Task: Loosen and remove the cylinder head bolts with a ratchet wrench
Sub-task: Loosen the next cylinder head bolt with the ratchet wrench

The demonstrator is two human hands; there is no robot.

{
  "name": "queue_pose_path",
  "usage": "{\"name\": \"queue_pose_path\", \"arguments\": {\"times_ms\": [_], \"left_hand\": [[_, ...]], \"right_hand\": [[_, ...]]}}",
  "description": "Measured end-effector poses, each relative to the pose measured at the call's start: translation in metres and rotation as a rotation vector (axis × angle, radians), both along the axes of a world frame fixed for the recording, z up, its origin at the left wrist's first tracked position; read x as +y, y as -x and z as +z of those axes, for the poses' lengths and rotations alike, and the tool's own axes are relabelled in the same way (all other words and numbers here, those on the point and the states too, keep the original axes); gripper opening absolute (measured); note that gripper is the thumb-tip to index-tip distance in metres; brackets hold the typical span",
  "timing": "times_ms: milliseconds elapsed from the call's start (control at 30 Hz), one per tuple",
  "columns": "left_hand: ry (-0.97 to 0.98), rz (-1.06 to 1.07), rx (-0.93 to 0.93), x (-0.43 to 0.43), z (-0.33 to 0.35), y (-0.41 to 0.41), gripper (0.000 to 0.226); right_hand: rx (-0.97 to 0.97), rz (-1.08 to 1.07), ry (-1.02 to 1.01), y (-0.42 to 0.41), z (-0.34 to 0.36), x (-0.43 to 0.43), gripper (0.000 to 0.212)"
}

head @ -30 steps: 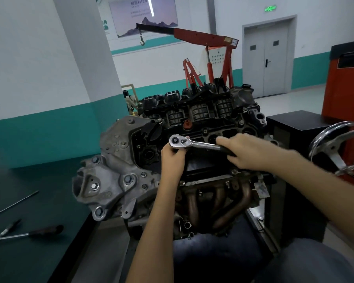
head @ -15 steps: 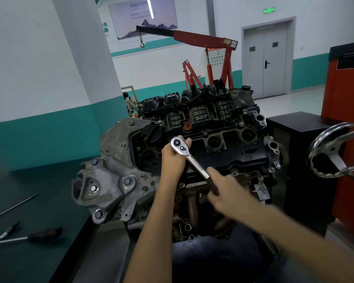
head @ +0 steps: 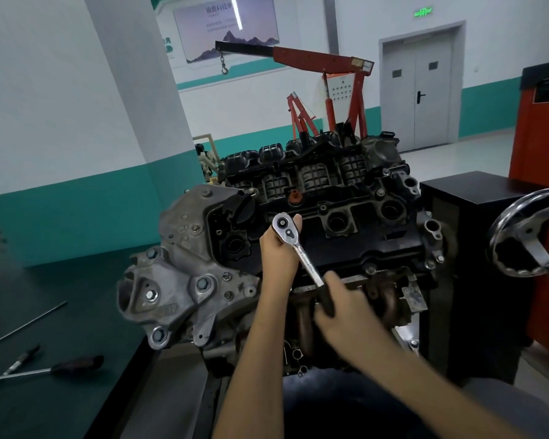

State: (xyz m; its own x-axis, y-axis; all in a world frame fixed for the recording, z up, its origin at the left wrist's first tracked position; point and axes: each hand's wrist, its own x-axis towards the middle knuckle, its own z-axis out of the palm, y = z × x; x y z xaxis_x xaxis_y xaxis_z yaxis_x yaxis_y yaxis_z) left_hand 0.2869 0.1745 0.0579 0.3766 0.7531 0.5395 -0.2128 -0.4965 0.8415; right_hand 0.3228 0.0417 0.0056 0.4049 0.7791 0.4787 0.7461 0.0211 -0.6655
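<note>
On engine cover: ratchet wrench head, handle slanting down to the right.
Left grip: clasps the wrench head from beneath.
Right grip: wraps the black handle end.

No text reads clearly. At the upper right, a green lit sign above the door shows only blurred glyphs. At top centre, a poster carries a heading in Chinese characters with smaller lines below, too blurred to make out. A white marking on the engine and a stamped mark on its grey bracket are too small to read.
</note>
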Motion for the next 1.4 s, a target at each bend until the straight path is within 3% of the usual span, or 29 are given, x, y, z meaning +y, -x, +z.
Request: {"name": "queue_pose_path", "arguments": {"times_ms": [100, 167, 333, 433, 533, 633, 800, 933, 1133, 1300, 1400], "left_hand": [[-0.001, 0.063, 0.036, 0.002, 0.002, -0.001, 0.042], [0.031, 0.073, 0.021, 0.002, 0.002, 0.000, 0.039], [-0.057, -0.054, 0.097, 0.012, 0.002, 0.003, 0.045], [-0.076, -0.053, 0.109, 0.014, 0.006, 0.004, 0.033], [-0.032, -0.026, 0.059, 0.013, 0.004, 0.006, 0.033], [0.045, -0.005, -0.054, 0.008, -0.003, 0.005, 0.034], [0.048, 0.092, -0.010, 0.002, -0.001, -0.002, 0.040], [-0.038, 0.108, 0.060, 0.005, 0.000, 0.008, 0.041], [-0.172, -0.124, 0.119, 0.012, 0.011, 0.020, 0.032], [-0.094, -0.104, 0.051, 0.005, 0.009, 0.015, 0.046], [-0.056, -0.036, -0.057, -0.001, 0.003, 0.006, 0.035]], "right_hand": [[0.199, 0.019, -0.066, 0.041, -0.012, 0.021, 0.026], [0.210, 0.020, -0.037, 0.038, -0.010, 0.021, 0.025], [-0.167, 0.050, 0.185, -0.043, 0.029, -0.013, 0.038], [-0.577, -0.011, 0.347, -0.093, 0.079, -0.018, 0.032], [-0.879, -0.104, 0.337, -0.102, 0.105, -0.008, 0.029], [-0.711, -0.160, 0.249, -0.075, 0.072, -0.012, 0.028], [-0.003, -0.112, 0.055, 0.016, 0.000, 0.003, 0.027], [0.144, -0.046, -0.028, 0.046, -0.009, 0.023, 0.029], [-0.166, 0.043, 0.190, -0.043, 0.028, -0.010, 0.031], [-0.777, -0.082, 0.332, -0.101, 0.093, -0.007, 0.029], [-0.698, -0.128, 0.279, -0.096, 0.078, -0.010, 0.027]]}}
